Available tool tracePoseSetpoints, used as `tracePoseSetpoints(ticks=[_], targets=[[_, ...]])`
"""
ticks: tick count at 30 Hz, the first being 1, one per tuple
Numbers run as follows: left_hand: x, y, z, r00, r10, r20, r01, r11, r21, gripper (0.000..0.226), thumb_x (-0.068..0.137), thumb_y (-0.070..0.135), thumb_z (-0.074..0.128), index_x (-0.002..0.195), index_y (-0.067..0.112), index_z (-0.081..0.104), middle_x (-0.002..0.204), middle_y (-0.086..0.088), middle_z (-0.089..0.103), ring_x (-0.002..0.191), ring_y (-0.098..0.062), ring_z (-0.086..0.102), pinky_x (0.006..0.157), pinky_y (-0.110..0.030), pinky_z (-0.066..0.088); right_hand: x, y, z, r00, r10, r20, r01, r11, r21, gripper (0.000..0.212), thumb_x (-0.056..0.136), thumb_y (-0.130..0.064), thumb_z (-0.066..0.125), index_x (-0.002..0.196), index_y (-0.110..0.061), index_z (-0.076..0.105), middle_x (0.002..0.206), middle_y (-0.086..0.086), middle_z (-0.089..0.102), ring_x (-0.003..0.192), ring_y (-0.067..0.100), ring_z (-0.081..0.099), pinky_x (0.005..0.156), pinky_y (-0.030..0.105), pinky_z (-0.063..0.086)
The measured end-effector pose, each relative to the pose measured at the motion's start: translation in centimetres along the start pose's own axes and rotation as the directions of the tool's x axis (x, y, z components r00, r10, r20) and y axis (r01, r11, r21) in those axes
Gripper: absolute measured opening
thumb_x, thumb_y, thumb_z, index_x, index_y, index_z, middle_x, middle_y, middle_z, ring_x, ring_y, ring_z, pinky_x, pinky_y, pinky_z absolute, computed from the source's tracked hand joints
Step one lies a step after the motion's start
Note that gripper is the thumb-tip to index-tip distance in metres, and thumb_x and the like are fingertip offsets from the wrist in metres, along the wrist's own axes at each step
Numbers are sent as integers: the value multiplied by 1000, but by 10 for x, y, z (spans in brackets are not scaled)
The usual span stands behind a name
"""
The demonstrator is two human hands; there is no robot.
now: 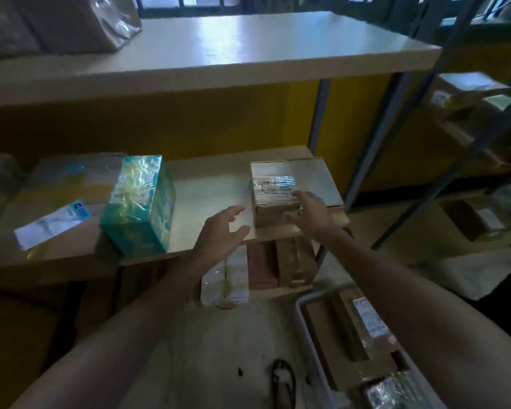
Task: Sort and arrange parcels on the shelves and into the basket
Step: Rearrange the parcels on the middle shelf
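Observation:
A small brown cardboard parcel [270, 191] with shiny tape on top sits at the right end of the middle shelf [210, 184], on a flat grey-topped box [317, 180]. My right hand [309, 212] rests against its near right corner, fingers on its top and side. My left hand [222, 231] hovers open just left of it, apart from the box. A teal plastic-wrapped box [139, 202] stands further left on the same shelf. The basket [307, 329] at the lower right holds several brown parcels.
A flat brown parcel with a white label [56, 208] lies at the shelf's left. The top shelf [219, 51] carries a wrapped bundle [71, 19] at the left. Parcels [266, 264] stand on the lower shelf. Another rack [469, 107] with parcels is on the right.

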State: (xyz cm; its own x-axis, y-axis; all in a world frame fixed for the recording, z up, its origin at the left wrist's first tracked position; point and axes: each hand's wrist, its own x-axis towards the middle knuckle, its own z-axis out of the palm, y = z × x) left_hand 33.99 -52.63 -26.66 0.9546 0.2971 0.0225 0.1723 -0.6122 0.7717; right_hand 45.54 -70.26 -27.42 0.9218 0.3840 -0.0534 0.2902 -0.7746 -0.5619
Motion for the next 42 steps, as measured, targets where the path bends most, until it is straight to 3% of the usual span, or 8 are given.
tracePoseSetpoints(ticks=[8,12,18,24,30,33,36,42], targets=[[52,-34,33,988,-155,6,155,988,14,45,84,17,61,128,20,51,129,-5,56,118,-19,52,93,-30,43,62,38,17,981,-156,115,170,978,-123,43,85,-13,60,126,-18,47,138,10,41,124,27,43,101,42,43],[57,-46,42,982,-187,13,185,980,68,46,83,12,59,128,19,50,129,-3,56,118,-16,51,86,-20,37,84,46,13,946,-252,206,290,939,-183,51,91,-16,54,140,-21,40,156,15,14,140,32,24,108,47,37],[63,-60,29,986,-166,-34,169,969,180,74,75,13,67,139,26,33,136,-4,47,125,-23,42,93,-28,36,116,19,-3,884,-434,172,437,899,19,31,96,-16,48,122,-7,61,126,13,53,116,26,50,96,33,43],[68,-55,9,995,-84,-43,89,990,105,116,53,49,83,144,35,12,147,-3,32,132,-24,30,102,-43,32,136,-30,-37,809,-314,496,125,918,377,25,98,-18,45,87,-7,65,75,1,55,68,10,53,58,22,43],[57,-43,10,972,-214,94,234,903,-360,98,55,45,82,136,35,28,124,7,53,112,-12,54,84,-22,48,130,-36,-25,820,-102,563,-294,770,567,32,100,-33,35,90,-13,59,72,3,58,63,12,57,53,22,45],[59,-43,9,945,-287,158,322,723,-612,65,66,36,75,125,25,49,121,-2,62,107,-21,61,91,-40,50,120,-35,-6,863,-95,497,-270,744,612,54,98,-52,21,116,-16,58,102,3,61,94,17,58,69,28,46],[59,-46,11,924,-327,197,363,594,-718,33,85,30,59,118,26,57,119,-4,65,101,-19,65,85,-35,54,113,-43,12,855,-257,450,-112,756,645,52,93,-60,24,130,-28,43,109,-11,60,102,11,59,71,30,50],[56,-56,15,944,-314,98,301,703,-645,62,68,42,71,125,33,47,116,5,63,101,-10,64,79,-25,54,111,-43,34,905,-183,385,-137,730,669,37,93,-36,51,127,-21,45,108,4,67,91,19,70,71,41,60]])
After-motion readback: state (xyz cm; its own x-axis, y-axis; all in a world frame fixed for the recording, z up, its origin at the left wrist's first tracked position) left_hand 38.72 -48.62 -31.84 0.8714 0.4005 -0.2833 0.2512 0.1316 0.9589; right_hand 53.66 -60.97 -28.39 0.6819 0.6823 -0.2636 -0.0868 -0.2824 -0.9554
